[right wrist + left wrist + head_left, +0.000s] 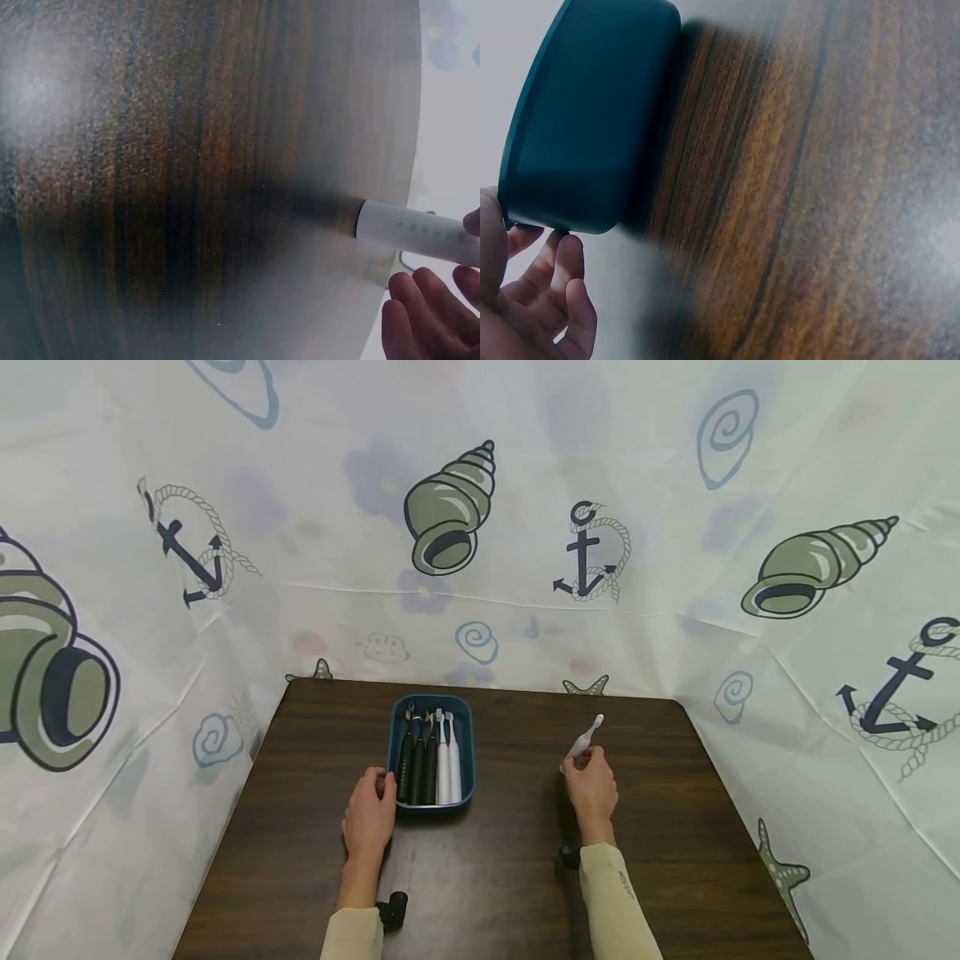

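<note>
**Toothbrushes on the brown table**

The right hand (591, 789) holds a white electric toothbrush (585, 739). Its fingers curl around the handle, and the brush head points up and away from the person. The toothbrush is above the dark brown wooden table (675, 827), well to the right of the small blue plastic tray (467, 752). The left hand (369, 814) rests on the table and touches the tray's left side with loose fingers, holding nothing. Inside the tray lie three black toothbrushes (417, 760) and two white toothbrushes (448, 760), side by side.
</note>
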`<state>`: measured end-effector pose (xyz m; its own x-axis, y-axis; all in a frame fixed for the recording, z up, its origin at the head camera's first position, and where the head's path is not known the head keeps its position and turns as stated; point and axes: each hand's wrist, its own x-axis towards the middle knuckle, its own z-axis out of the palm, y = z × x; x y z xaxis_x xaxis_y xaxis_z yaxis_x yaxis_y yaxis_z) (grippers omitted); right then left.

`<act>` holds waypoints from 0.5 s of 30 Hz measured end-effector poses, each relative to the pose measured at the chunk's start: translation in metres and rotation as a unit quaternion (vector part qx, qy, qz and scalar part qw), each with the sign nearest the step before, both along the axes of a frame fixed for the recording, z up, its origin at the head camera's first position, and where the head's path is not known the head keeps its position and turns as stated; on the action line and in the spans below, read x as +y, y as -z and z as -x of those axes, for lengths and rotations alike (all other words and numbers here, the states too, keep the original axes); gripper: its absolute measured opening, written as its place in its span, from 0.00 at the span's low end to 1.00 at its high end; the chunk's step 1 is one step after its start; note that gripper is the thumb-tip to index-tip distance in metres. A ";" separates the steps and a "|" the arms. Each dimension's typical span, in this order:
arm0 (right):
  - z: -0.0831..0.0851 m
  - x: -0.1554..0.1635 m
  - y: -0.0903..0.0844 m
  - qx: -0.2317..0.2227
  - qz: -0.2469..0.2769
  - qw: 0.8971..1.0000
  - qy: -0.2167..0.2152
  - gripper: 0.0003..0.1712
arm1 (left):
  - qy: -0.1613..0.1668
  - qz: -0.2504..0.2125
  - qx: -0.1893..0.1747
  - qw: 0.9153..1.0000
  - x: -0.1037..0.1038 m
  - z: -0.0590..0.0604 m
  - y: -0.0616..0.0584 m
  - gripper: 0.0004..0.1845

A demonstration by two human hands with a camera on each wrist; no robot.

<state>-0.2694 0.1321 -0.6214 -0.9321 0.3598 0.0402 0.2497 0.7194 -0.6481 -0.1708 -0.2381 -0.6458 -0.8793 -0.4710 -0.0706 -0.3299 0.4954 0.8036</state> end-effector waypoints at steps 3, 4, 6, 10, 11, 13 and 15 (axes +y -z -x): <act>-0.001 0.001 0.000 -0.005 0.002 1.000 0.000 0.23 | 0.001 0.001 0.003 1.000 0.001 0.000 0.000 0.22; -0.002 0.002 0.000 -0.005 0.003 1.000 0.000 0.24 | 0.001 0.002 0.004 1.000 0.001 0.000 0.000 0.22; -0.002 0.002 -0.001 -0.004 0.001 1.000 0.000 0.25 | 0.003 0.002 0.005 1.000 0.001 0.000 0.000 0.21; -0.004 0.001 -0.004 0.003 -0.002 1.000 0.000 0.29 | 0.006 0.006 0.005 1.000 -0.001 0.001 0.001 0.22; -0.004 0.001 -0.006 0.005 -0.004 1.000 0.001 0.30 | 0.006 0.007 0.004 1.000 -0.001 0.001 0.001 0.22; -0.005 0.001 -0.009 0.009 -0.005 1.000 0.003 0.31 | 0.004 0.009 0.004 1.000 -0.001 0.001 0.001 0.21; -0.006 0.001 -0.012 0.018 -0.005 1.000 0.005 0.31 | 0.003 0.010 0.004 1.000 -0.001 0.001 0.002 0.21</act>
<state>-0.2636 0.1328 -0.6092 -0.9261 0.3692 0.0777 0.2339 0.7234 -0.6496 -0.1718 -0.2387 -0.6475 -0.8830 -0.4663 -0.0542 -0.3199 0.5133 0.7963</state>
